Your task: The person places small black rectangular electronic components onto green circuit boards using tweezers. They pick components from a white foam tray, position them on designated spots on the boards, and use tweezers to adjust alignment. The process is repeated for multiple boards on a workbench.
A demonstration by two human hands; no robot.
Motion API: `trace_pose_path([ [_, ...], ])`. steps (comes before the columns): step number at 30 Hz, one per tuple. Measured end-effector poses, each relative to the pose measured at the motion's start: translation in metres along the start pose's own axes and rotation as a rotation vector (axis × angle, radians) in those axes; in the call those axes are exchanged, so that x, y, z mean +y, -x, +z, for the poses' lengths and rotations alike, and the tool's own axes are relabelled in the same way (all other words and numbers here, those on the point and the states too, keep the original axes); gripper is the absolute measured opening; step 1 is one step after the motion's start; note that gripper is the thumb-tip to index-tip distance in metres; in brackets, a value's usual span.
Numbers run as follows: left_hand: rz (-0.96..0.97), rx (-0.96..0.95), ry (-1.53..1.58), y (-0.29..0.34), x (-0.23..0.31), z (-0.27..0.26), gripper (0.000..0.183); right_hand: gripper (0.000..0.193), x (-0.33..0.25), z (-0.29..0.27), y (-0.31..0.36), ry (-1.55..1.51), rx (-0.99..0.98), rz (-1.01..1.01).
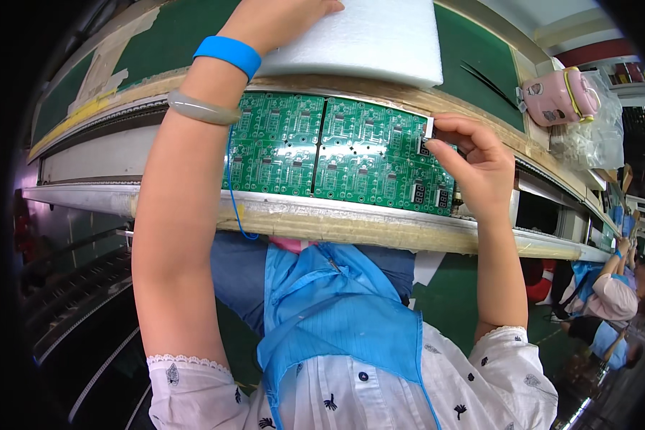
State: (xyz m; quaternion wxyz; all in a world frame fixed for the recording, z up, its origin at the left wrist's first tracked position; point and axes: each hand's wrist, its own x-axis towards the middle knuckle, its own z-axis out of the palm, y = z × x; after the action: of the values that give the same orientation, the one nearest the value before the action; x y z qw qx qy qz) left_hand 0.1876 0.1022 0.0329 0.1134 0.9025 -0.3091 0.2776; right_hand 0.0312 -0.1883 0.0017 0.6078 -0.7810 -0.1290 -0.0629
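The right hand [484,161] was at the right end of a row of green circuit boards, its thumb and forefinger pinching a small display module [424,147] with a dark face and a white edge; the module was at the upper right part of the right-hand board panel [362,161], and whether its pins were seated could not be told. Two more dark digit displays, a left display [418,193] and a right display [443,198], stood side by side near the lower right corner of that same panel. A left-hand board panel [276,165] lay just beside it, a narrow dark gap between the two, and both rested along a track behind a pale metal rail [301,202]. The left hand [283,18] reached across to the far side, over the near left part of a white foam block [369,43]; the upper edge cut off most of its fingers, so it could not be told whether they were spread, pressed together or gripping anything. A blue wristband [228,56] and a pale bangle [202,109] circled the left arm, and a thin blue cord [234,208] hung beside it across the rail. On the green bench [480,46], right of the foam, lay dark slim tweezers [491,84], with a pink container [552,98] and a clear plastic bag [588,143] beyond them. The person wore a blue apron [344,308] over a white patterned shirt [473,373], and other people [613,297] sat farther off at the right
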Motion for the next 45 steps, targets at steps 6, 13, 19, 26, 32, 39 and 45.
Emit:
trace_pose_path([
  [6, -0.037, 0.025, -0.008, 0.001, 0.005, -0.002, 0.021, 0.025, -0.003, 0.003, -0.006, 0.418, -0.033, -0.24],
  [13, -0.035, 0.274, 0.171, 0.009, 0.02, -0.017, 0.024, 0.024, 0.002, 0.008, -0.012, 0.575, -0.131, -0.327],
  [19, -0.329, 0.257, 0.774, 0.052, 0.103, -0.063, 0.028, 0.024, 0.001, 0.007, -0.017, 0.744, -0.261, -0.392],
  [26, -0.381, -0.024, 0.623, 0.125, 0.155, -0.06, 0.032, 0.021, 0.005, 0.01, -0.015, 0.77, -0.28, -0.39],
  [32, -0.296, -0.087, 0.62, 0.154, 0.169, -0.042, 0.034, 0.021, 0.009, 0.012, -0.014, 0.761, -0.263, -0.39],
  [39, -0.259, -0.122, 0.56, 0.159, 0.17, -0.033, 0.039, 0.021, 0.006, 0.013, -0.015, 0.768, -0.263, -0.366],
  [45, -0.237, -0.062, 0.566, 0.162, 0.169, -0.028, 0.044, 0.021, 0.003, 0.016, -0.015, 0.769, -0.267, -0.337],
])
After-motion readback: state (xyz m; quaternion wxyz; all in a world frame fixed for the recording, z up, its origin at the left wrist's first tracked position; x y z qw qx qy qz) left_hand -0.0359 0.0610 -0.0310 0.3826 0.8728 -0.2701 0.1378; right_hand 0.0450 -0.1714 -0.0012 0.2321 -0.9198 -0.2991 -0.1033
